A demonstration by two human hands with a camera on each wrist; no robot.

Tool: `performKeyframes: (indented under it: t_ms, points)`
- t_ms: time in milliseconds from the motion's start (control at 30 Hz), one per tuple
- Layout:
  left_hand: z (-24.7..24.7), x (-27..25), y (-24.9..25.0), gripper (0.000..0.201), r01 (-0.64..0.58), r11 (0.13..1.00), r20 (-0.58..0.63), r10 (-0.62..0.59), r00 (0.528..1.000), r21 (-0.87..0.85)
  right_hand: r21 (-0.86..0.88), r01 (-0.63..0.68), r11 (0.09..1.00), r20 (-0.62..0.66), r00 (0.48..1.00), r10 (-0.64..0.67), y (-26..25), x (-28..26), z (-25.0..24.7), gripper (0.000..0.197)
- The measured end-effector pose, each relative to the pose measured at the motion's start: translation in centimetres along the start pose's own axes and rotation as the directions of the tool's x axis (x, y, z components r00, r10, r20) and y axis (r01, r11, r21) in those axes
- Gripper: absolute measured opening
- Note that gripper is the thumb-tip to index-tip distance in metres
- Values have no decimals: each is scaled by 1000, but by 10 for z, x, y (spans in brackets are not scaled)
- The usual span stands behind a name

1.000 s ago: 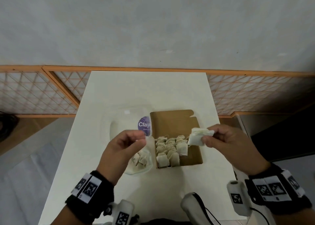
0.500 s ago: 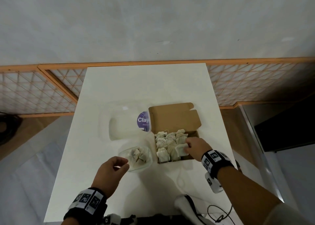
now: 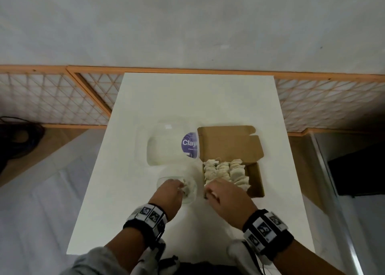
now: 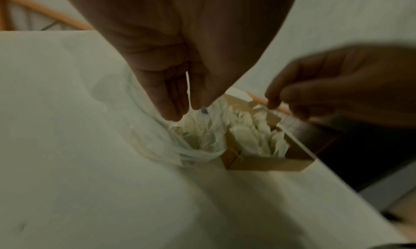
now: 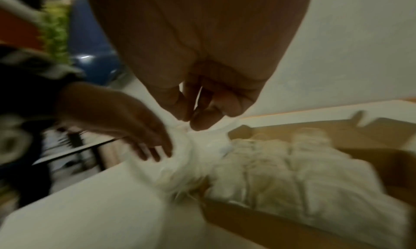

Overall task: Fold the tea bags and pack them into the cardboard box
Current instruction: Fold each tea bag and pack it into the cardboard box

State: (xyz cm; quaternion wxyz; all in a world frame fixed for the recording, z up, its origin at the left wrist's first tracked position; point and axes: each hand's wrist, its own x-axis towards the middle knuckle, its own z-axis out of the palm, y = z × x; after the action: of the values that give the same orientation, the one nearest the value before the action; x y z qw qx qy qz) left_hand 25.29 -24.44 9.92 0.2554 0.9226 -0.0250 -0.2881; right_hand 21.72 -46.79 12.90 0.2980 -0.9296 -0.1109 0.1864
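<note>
- On the white surface [image 3: 187, 99] in front of me sits the open brown cardboard box [image 3: 257, 178], partly filled with rows of folded pale paper tea bags [image 3: 227, 170].
- Just to its left is a small clear plastic tub [image 3: 192, 193] with more loose tea bags [image 4: 198, 133] in it, touching the box side.
- Behind the tub lies a clear plastic lid with a purple round label [image 3: 188, 145].
- My left hand [image 3: 169, 195] reaches down into the tub. Its fingers [image 4: 171, 101] are straight and close together, right above the loose bags. That grip is narrow and I think it holds nothing yet.
- My right hand [image 3: 226, 197] is over the near left corner of the box. Its fingers [image 5: 202, 117] are curled and close to the thumb. That picture is blurry, so I cannot tell if this grip holds a bag or a string.
- I think I am at the step of getting the next bag out of the tub.
- Next I need to pinch one bag softly, lift it, fold it with both hands, and tuck it into the free space on the right side of the box.
</note>
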Motion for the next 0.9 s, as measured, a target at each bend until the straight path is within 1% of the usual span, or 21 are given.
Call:
performKeyframes:
  t_ms: [100, 167, 200, 267, 367, 433, 533, 567, 633, 700, 767, 833, 900]
  points:
    - [12, 28, 0, 44, -33, 995, 78, 26, 997, 90, -59, 95, 994, 158, 984, -84, -6, 10, 30, 31]
    - [18, 40, -1, 53, -46, 988, 121, 28, 992, 149, -151, 118, 981, 269, 960, -75, -6, 17, 44, 35]
    - [20, 44, -1, 52, -56, 980, 123, 32, 992, 192, -196, 135, 971, 312, 948, -68, -5, 19, 48, 39]
    - [25, 49, -2, 42, -71, 954, 105, 42, 994, 292, -278, 162, 947, 371, 927, -50, -5, 22, 53, 44]
    - [33, 51, -1, 37, -67, 903, 107, 23, 994, 424, -285, 135, 949, 373, 928, -20, -7, 23, 63, 38]
    - [34, 51, 2, 38, -93, 873, 113, 44, 993, 478, -250, 105, 963, 367, 930, -7, -7, 24, 67, 42]
    - [33, 53, 4, 39, -117, 860, 128, 61, 990, 496, -211, 106, 972, 369, 929, -22, -13, 28, 68, 60]
    - [29, 52, 5, 38, -123, 859, 140, 61, 988, 496, -192, 107, 976, 362, 932, -31, -16, 28, 67, 60]
    - [24, 53, 7, 37, -141, 863, 172, 64, 983, 484, -172, 107, 979, 345, 938, -42, -17, 29, 67, 52]
    - [17, 52, 8, 33, -153, 868, 189, 69, 979, 473, -198, 146, 969, 345, 936, -71, -9, 32, 73, 52]
    - [13, 50, 8, 30, -155, 850, 182, 71, 981, 503, -213, 226, 951, 371, 919, -135, 0, 35, 83, 54]
    - [12, 49, 5, 33, -171, 841, 155, 105, 982, 514, -207, 212, 955, 377, 918, -122, 2, 36, 86, 58]
    - [9, 43, 5, 33, -179, 836, 133, 128, 983, 519, -222, 205, 953, 342, 932, -121, -6, 34, 79, 59]
